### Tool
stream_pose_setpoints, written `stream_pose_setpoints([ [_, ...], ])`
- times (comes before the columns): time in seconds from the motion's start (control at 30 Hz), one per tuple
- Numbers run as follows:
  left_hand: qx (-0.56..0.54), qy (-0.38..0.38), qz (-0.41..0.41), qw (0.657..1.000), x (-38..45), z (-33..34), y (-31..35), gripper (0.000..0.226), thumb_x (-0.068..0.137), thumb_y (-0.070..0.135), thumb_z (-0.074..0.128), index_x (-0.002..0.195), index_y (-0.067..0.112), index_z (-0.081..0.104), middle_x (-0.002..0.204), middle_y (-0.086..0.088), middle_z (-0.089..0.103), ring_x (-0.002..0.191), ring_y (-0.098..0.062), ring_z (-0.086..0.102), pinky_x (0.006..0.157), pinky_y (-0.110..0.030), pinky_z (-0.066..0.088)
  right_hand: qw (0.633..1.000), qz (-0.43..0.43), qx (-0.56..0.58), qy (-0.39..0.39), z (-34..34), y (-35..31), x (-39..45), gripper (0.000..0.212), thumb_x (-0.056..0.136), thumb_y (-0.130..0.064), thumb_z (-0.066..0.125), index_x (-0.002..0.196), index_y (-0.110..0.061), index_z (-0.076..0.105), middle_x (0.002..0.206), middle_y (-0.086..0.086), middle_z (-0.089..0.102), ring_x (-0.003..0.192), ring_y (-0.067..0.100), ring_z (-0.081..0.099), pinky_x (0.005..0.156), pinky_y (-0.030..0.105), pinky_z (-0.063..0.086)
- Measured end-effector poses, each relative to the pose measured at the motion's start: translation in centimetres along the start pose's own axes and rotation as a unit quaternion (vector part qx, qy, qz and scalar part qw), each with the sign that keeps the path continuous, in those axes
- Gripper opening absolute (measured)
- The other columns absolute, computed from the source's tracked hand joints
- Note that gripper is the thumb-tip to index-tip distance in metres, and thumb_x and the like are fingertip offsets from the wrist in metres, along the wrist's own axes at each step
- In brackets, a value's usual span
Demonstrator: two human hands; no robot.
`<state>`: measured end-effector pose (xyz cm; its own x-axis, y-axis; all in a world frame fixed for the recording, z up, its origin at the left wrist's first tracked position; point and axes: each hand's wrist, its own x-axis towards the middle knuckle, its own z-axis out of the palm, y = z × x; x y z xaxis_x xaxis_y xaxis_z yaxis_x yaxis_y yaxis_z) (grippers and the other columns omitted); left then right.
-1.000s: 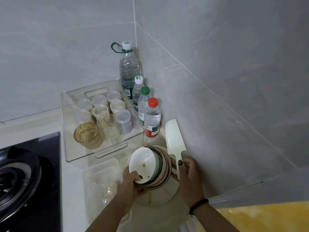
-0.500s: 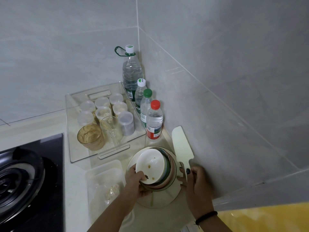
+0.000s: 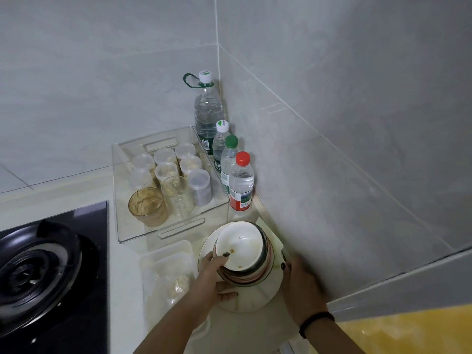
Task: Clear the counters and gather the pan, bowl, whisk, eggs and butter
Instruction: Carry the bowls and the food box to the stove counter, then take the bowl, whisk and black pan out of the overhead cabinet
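- now the stack of bowls (image 3: 241, 254) sits tilted on a large white plate (image 3: 252, 297) in the corner of the table (image 3: 122, 264), close to the right wall.
- the top bowl is white inside with a few brown crumbs; the ones under it show red and green rim stripes.
- left hand (image 3: 217, 274) grips the stack, thumb hooked over the top bowl's rim, fingers curled under the side.
- right hand (image 3: 301, 284) rests at the plate's right edge by the wall; how its fingers lie cannot be told.
- a pale knife blade (image 3: 272, 235) peeks out behind the bowls.
- just left of the plate lies a clear plastic box (image 3: 168, 272) with some crumbs in it.
- beyond it, a clear tray (image 3: 122, 200) holds small lidded jars (image 3: 166, 172), a brown glass (image 3: 148, 206) and a clear glass (image 3: 176, 194).
- four water bottles (image 3: 241, 182) line the wall beside the tray.
- a black gas stove (image 3: 46, 264) fills the far left.
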<state>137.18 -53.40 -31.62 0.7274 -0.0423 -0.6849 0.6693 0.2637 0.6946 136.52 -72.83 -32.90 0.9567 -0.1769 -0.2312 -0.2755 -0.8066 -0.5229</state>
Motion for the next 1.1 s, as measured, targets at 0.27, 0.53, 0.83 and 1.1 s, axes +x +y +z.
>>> stream_pose_setpoints([
  [0.27,-0.016,0.012,0.008,1.0,-2.0,-0.9,0.6,0.068,0.074,0.055,0.056,0.134,0.027,0.043,0.135,0.002,0.053,0.099,-0.034,0.069,0.073,-0.037,0.054,0.998,-0.038,-0.029,-0.042,0.6,0.5,0.1,0.017,0.101,-0.026,0.034,0.09,-0.018,0.044,0.082,0.001,0.058,0.076,0.019,0.058,0.071,0.033,0.05],
  [0.53,-0.085,0.09,0.039,0.992,-3.8,-0.6,-0.3,0.032,0.099,0.035,0.045,0.129,0.023,0.048,0.131,-0.005,0.054,0.102,-0.03,0.067,0.076,-0.04,0.053,0.969,-0.143,-0.202,0.025,-0.8,-0.6,-0.4,0.026,0.062,-0.013,0.078,0.083,-0.014,0.061,0.105,0.013,0.067,0.074,0.029,0.069,0.053,0.031,0.054],
  [0.83,-0.057,0.121,0.114,0.984,-7.7,-0.7,1.3,0.024,0.097,0.018,0.05,0.118,0.015,0.06,0.111,-0.003,0.072,0.098,-0.023,0.071,0.083,-0.036,0.053,0.958,-0.239,-0.088,0.131,-5.4,-5.0,-1.5,0.014,0.075,-0.007,0.067,0.086,-0.013,0.06,0.088,0.009,0.059,0.065,0.033,0.062,0.05,0.04,0.05],
  [1.1,-0.016,0.136,0.22,0.966,-12.9,-2.9,7.9,0.02,0.096,0.01,0.053,0.112,0.016,0.063,0.1,0.0,0.076,0.095,-0.02,0.071,0.086,-0.033,0.05,0.923,-0.348,0.063,0.154,-9.3,-13.3,-3.1,0.013,0.084,-0.011,0.06,0.094,-0.018,0.061,0.097,-0.004,0.057,0.077,0.021,0.063,0.065,0.036,0.052],
])
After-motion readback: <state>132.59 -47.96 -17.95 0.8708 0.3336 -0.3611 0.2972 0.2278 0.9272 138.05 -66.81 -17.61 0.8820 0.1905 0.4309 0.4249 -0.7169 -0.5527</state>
